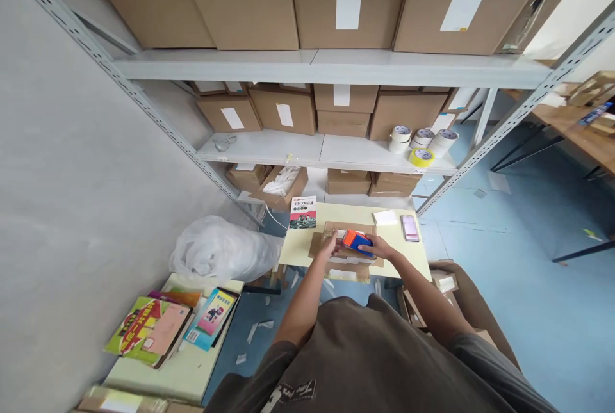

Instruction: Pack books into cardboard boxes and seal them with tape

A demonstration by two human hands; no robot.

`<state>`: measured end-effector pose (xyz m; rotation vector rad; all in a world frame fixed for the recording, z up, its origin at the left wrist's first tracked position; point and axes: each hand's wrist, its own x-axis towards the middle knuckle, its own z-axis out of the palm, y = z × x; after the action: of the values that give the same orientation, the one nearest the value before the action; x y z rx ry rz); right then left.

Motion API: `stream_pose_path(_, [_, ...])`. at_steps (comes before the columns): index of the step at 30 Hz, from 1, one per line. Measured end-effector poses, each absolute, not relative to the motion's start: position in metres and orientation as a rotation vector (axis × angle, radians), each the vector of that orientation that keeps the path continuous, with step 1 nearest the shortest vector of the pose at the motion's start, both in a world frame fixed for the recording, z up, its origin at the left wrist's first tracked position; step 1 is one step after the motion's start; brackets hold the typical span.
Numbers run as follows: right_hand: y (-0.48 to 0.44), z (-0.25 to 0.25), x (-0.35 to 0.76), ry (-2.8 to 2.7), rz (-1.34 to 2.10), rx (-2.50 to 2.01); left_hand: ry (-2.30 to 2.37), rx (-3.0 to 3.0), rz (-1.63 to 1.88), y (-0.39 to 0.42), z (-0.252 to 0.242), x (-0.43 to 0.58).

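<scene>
On a small pale yellow table (pixel 298 253) lies a flat cardboard package (pixel 321 246). My right hand (pixel 377 248) is closed around an orange and blue tape dispenser (pixel 356 240) pressed on top of the package. My left hand (pixel 329 245) rests on the package's left part, fingers laid on the cardboard beside the dispenser. A book with a green and white cover (pixel 302 212) lies at the table's far left corner.
White pad (pixel 385 217) and a pink stack (pixel 410 227) lie at the table's far right. Grey shelving (pixel 317 67) with cardboard boxes and tape rolls (pixel 423 142) stands behind. A plastic bag (pixel 218 251) and a side table with colourful books (pixel 166 326) are on the left.
</scene>
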<state>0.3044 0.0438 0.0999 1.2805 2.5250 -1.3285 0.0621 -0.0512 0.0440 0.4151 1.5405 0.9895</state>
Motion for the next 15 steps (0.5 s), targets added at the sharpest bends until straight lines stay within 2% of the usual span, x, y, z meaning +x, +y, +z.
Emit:
stream_pose_path(2, [0.044, 0.099, 0.306, 2.539, -1.328, 1.272, 1.362, 0.253, 1.005, -0.041, 0.044, 0.067])
stream_pose_path(6, [0.045, 0.100, 0.308, 2.555, -1.347, 1.270, 1.206, 0.172, 1.283, -0.029, 0.046, 0.064])
stream_pose_path(10, [0.047, 0.104, 0.308, 2.545, -1.390, 1.271, 1.297, 0.292, 1.471, -0.031, 0.050, 0.052])
stream_pose_path(15, [0.050, 0.112, 0.298, 2.605, -1.375, 1.259, 1.450, 0.441, 1.543, -0.038, 0.054, 0.047])
